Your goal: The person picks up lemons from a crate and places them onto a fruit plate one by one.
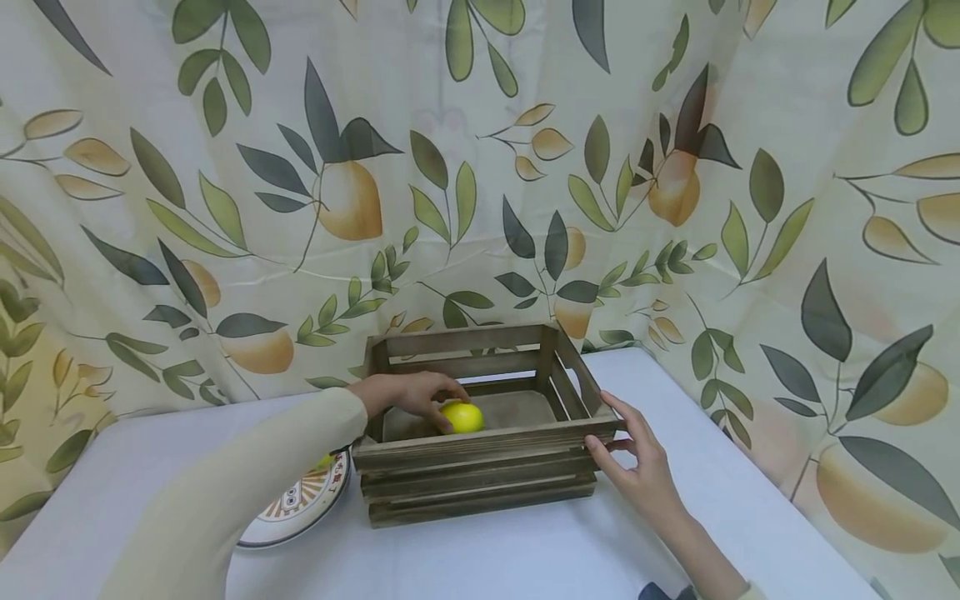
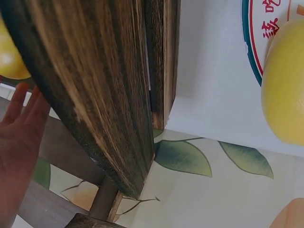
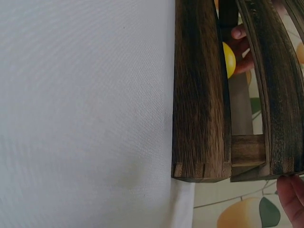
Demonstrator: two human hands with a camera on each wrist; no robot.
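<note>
A yellow lemon (image 1: 463,417) lies inside a slatted dark wooden crate (image 1: 480,454). My left hand (image 1: 411,395) reaches over the crate's left end, its thumb and fingers loosely spread about the lemon. In the right wrist view, a gap shows between one fingertip and the lemon (image 3: 229,60). With thumb and fingers, my right hand (image 1: 637,458) grips the crate's front right corner at the top slat. Left of the crate, partly hidden by my left sleeve, a patterned plate (image 1: 288,527) bears another yellow fruit (image 2: 287,85).
A white cloth (image 1: 450,558) covers the table under the crate and plate. Behind and to the right hangs a curtain (image 1: 480,183) printed with leaves and fruit, close to the crate's back. Something dark (image 1: 663,592) shows at the lower edge near my right forearm.
</note>
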